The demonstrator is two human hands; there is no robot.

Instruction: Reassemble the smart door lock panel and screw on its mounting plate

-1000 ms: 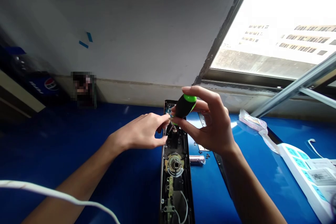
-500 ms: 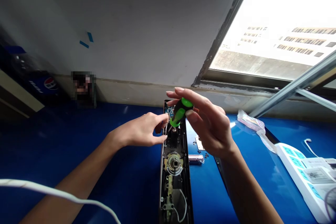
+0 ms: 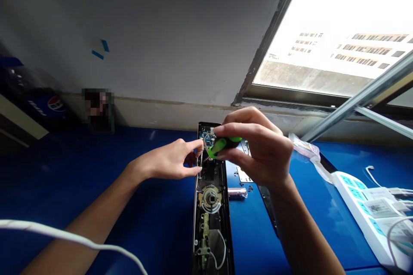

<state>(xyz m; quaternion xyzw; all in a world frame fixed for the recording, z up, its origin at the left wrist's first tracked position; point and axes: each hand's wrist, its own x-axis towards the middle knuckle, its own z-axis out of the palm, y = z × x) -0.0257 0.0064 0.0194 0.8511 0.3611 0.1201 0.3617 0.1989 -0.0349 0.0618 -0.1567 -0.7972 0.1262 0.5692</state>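
Observation:
A long black door lock housing (image 3: 211,180) lies with its inside up, showing a blue circuit board (image 3: 206,135), a round metal spindle hub (image 3: 211,199) and a white wire (image 3: 225,249). My left hand (image 3: 176,159) grips its upper left edge; thumb and index finger bend onto the rim beside thin wires, and the other fingertips are hidden. Closed around a green and black screwdriver (image 3: 222,144), my right hand (image 3: 263,150) holds it tilted over the upper part of the housing. The shaft points down and left; its tip is hard to make out.
Right of the housing lie small screws (image 3: 250,188), a metal plate (image 3: 244,175) and a pinkish wrapped cylinder (image 3: 238,193). A white power strip (image 3: 358,210) with plugged chargers stands farther right. A white cable (image 3: 64,235) crosses the lower left. Behind are a wall and window.
My right hand has turned the screwdriver so its handle leans over to the right, its end now within the palm. The left hand keeps its place on the housing. The view has shifted slightly.

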